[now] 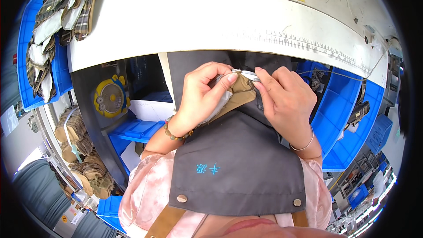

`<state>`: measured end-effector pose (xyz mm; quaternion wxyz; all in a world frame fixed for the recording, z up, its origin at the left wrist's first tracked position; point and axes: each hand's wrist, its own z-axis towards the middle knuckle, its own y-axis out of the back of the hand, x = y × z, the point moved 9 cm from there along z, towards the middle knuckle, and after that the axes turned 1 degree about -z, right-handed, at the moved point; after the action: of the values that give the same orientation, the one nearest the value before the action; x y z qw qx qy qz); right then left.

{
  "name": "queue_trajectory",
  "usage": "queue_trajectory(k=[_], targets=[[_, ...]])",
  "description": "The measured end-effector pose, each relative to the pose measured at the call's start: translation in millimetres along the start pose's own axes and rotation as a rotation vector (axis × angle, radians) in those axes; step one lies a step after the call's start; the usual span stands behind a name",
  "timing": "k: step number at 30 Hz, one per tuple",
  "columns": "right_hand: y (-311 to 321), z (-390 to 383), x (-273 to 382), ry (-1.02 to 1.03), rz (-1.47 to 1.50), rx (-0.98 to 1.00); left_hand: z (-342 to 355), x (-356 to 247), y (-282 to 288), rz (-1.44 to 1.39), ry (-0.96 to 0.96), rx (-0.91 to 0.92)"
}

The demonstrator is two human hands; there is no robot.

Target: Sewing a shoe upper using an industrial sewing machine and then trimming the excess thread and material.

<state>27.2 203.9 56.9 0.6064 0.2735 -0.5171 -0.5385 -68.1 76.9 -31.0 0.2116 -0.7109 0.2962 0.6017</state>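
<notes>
In front of my apron, just below the table edge, my left hand [205, 86] pinches the upper edge of a tan sewn fabric piece [241, 92] with a pale lining. The fabric hangs toward my chest, partly hidden by that hand. My right hand [286, 97] is closed on a narrow silvery-white tool [250, 76] that looks like thread snips. Its tip lies at the fabric's top edge, close to my left fingertips. Part of the tool is covered by my right fingers.
Ahead lies a white table [176, 17] with ruler markings. Blue bins [337, 105] stand at right; plaid fabric pieces [83, 13] fill another at far left. A yellow fan [110, 97] sits beneath the table. A thin cord [339, 76] runs rightward. Bundled tan pieces [72, 132] are stacked lower left.
</notes>
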Motion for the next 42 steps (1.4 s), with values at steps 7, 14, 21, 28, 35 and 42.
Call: queue_trajectory(k=[7,14,21,28,35,42], targets=[[-3,0,0,0.013,-0.009,-0.009,-2,9,-1,-0.112,0.045,-0.005],[-20,1,-31,-0.259,0.584,-0.008,-4,7,-4,-0.177,0.031,-0.010],[-66,-12,-33,-0.449,0.883,0.285,-3,-5,-11,0.044,-0.110,0.105],[-65,-15,-44,-0.544,0.902,0.232,1,2,15,0.009,-0.126,-0.046],[-81,-26,-49,-0.649,1.204,0.317,-2,25,2,-0.188,0.103,0.112],[-85,-28,-43,-0.679,1.292,0.319,-6,0,-13,0.115,-0.082,0.190]])
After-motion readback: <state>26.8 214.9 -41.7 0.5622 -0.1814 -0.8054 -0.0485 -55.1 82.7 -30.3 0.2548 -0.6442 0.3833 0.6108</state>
